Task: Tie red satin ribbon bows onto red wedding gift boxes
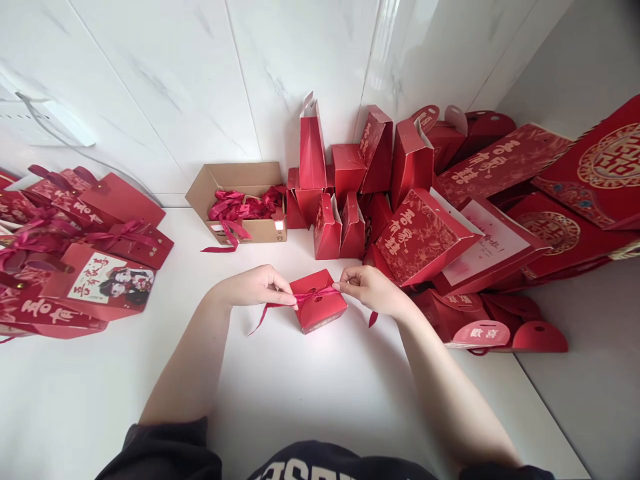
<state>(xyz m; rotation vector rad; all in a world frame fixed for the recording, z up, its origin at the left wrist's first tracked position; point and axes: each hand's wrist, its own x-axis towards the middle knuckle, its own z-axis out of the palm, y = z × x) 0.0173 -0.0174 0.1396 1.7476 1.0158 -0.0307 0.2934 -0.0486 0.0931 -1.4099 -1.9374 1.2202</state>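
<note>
A small red gift box (323,312) lies on the white table in front of me, with a dark red ribbon (316,293) crossing its top. My left hand (265,287) pinches the ribbon at the box's left edge, and a loose tail hangs out to the left onto the table. At the opposite edge my right hand (367,288) pinches the ribbon's other side between thumb and fingers. A short ribbon end shows below that hand. Between the two hands the ribbon looks gathered or crossed at the middle; whether it is knotted I cannot tell.
Behind my left hand stands an open cardboard box (250,232) of loose red ribbons (240,205). Red gift boxes (327,230) and bags (425,233) crowd the back and right. Ribbon-tied red boxes (127,240) lie piled at left, near a white power strip (55,123).
</note>
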